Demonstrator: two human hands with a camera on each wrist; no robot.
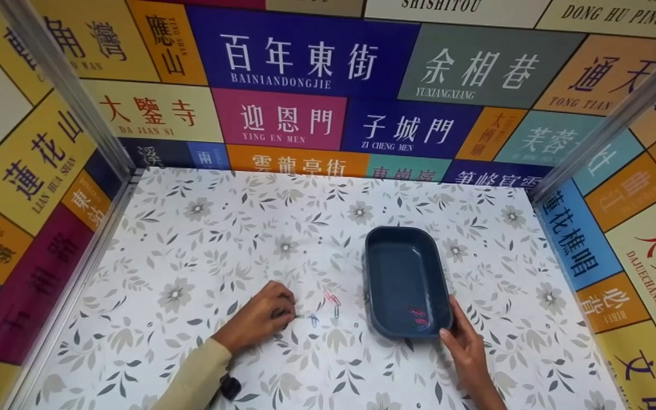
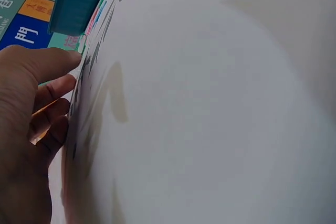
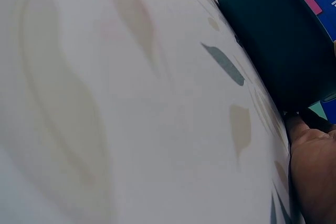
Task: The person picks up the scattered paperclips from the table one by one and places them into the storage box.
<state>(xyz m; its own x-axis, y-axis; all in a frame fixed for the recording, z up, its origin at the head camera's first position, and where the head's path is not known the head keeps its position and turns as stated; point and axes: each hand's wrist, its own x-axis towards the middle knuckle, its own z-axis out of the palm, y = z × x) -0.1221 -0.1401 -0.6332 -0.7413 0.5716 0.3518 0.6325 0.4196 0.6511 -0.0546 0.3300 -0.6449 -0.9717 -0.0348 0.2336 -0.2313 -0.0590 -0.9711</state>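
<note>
My left hand (image 1: pixel 268 313) is low over the tabletop with curled fingers. At the tip of its thumb (image 2: pixel 65 60) is a green paper clip (image 2: pixel 82 44), apparently pinched against the index finger, which is hidden behind the thumb. Just right of the fingertips lie a blue paper clip (image 1: pixel 313 320), a green paper clip (image 1: pixel 337 311) and some pink-red paper clips (image 1: pixel 331 298). My right hand (image 1: pixel 467 347) grips the near right corner of a dark blue rectangular tray (image 1: pixel 369 285), thumb at the rim. Several paper clips (image 1: pixel 418 318) lie in the tray's near right corner.
The table (image 1: pixel 237 228) has a white cover printed with grey leaves and flowers. Panels (image 1: pixel 305 57) of coloured lettered signs rise behind it and on both sides, with metal posts (image 1: pixel 72 85) at the corners.
</note>
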